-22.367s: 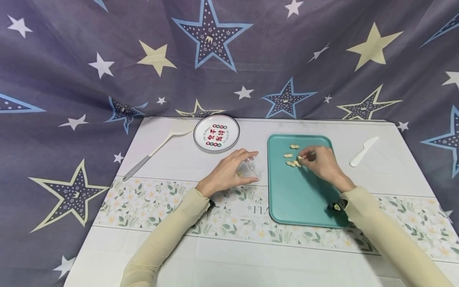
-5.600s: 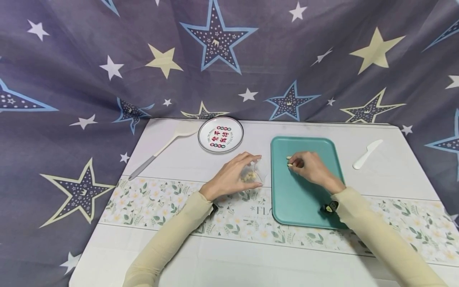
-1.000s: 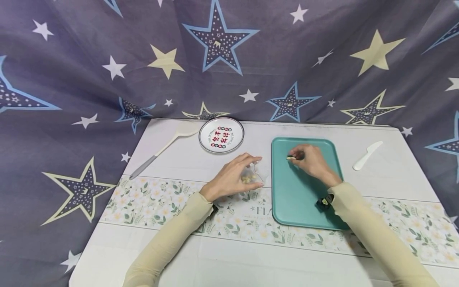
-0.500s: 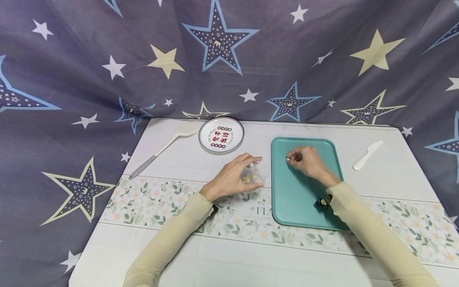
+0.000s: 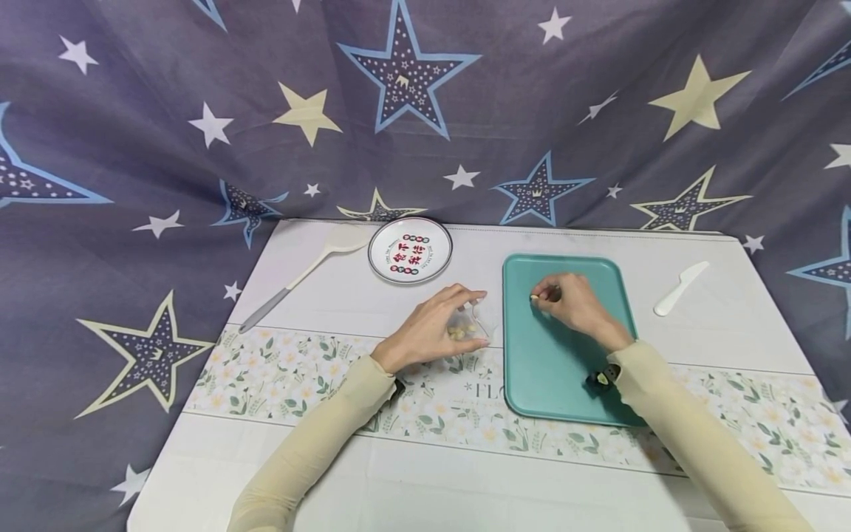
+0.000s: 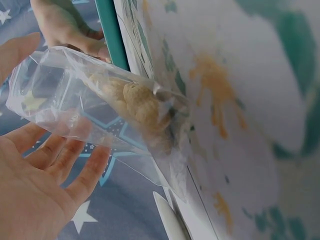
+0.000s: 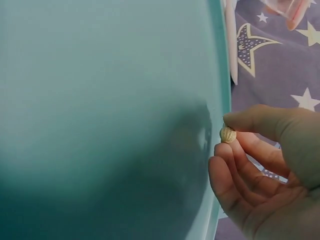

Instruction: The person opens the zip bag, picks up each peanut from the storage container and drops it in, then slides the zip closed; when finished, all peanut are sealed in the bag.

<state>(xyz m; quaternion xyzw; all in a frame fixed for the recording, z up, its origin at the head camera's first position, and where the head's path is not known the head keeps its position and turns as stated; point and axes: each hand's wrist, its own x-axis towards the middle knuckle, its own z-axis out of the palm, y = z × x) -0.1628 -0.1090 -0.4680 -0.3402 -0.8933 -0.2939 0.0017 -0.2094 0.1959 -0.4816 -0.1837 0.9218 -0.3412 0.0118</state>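
A clear plastic bag (image 6: 65, 95) with several peanuts (image 6: 142, 105) at its bottom stands on the table, left of the teal tray (image 5: 565, 384). My left hand (image 5: 432, 325) holds it from the side, thumb and fingers spread around its mouth; the left wrist view shows the fingers against the plastic. Over the tray, my right hand (image 5: 573, 301) pinches one peanut (image 7: 228, 134) between thumb and fingertips. The right wrist view shows the peanut end-on, with the tray surface close by. In the head view the fingers cover most of it.
Behind the bag lies a round white plate (image 5: 410, 251) with red characters. A spatula-like utensil (image 5: 312, 275) with a grey handle lies at the left. Right of the tray is a white plastic knife (image 5: 681, 289). A star-patterned curtain (image 5: 459, 96) hangs along the table's back edge.
Earlier, several peanuts lay on the tray; now the only one seen there is in my right hand, and more are in the bag. Over the last second the right hand has shifted slightly.
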